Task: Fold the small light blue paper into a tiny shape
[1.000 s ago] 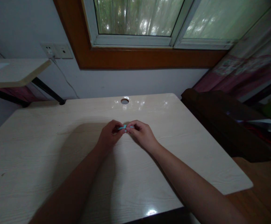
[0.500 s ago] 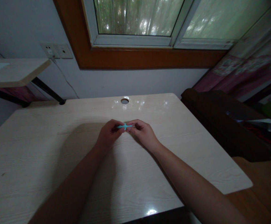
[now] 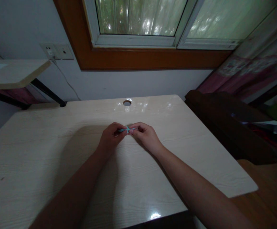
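A small turquoise piece [image 3: 127, 130], thin and roughly cross-shaped, is held between both hands just above the middle of the table [image 3: 138, 178]. What it is made of is too small to tell. My left hand [image 3: 111, 136] pinches its left side between thumb and fingers. On the other side, my right hand [image 3: 146, 135] grips it with thumb and fingertips, the two hands almost touching. The fingers cover parts of the piece.
A round cable hole [image 3: 127, 103] lies near the table's back edge. At left, a raised shelf [image 3: 21, 74] stands on black legs. Behind are a window [image 3: 140, 19] and a wall socket [image 3: 57, 51] with a white cable. A dark wooden bed frame [image 3: 224, 127] stands right.
The turquoise piece shows a thinner, narrower outline between the fingertips, with less of it visible. Both hands keep nearly the same place; the view has shifted very slightly.
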Motion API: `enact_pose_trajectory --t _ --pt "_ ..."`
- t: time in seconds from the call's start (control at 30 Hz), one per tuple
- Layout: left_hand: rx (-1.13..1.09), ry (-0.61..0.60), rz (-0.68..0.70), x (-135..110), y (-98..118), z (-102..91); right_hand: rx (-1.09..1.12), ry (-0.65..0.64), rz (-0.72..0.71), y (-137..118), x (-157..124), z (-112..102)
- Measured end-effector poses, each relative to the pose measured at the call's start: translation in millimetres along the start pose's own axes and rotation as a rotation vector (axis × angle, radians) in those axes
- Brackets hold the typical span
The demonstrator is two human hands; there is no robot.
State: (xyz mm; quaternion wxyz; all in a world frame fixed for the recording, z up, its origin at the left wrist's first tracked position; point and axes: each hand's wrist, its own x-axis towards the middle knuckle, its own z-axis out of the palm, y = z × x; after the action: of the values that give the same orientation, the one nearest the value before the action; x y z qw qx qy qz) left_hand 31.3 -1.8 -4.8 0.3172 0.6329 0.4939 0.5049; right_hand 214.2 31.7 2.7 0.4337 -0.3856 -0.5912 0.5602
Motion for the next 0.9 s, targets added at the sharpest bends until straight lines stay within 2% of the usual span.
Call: enact_pose_trajectory --t 0.13,0.3,0.47,0.63,0.9 --pt "-0.017 -0.004 -0.002 -0.5 -2.0 1.2 0.072 -0.009 0.019 1.0 1.1 -0.3" --pt "-0.054 -0.021 -0.036 -1.2 -1.5 0.9 0.04 -0.008 0.016 0.5 0.5 -0.5" --pt "-0.22 -0.001 -0.118 -0.9 -4.7 0.5 0.043 -0.04 -0.008 1.2 0.6 -1.1" --pt "-0.331 0.027 -0.152 1.4 -2.8 0.9 0.059 -0.008 -0.024 2.8 1.7 -2.0" --pt "-0.379 0.011 -0.18 1.3 -1.1 1.0 0.215 -0.046 0.069 -0.4 2.6 0.4"
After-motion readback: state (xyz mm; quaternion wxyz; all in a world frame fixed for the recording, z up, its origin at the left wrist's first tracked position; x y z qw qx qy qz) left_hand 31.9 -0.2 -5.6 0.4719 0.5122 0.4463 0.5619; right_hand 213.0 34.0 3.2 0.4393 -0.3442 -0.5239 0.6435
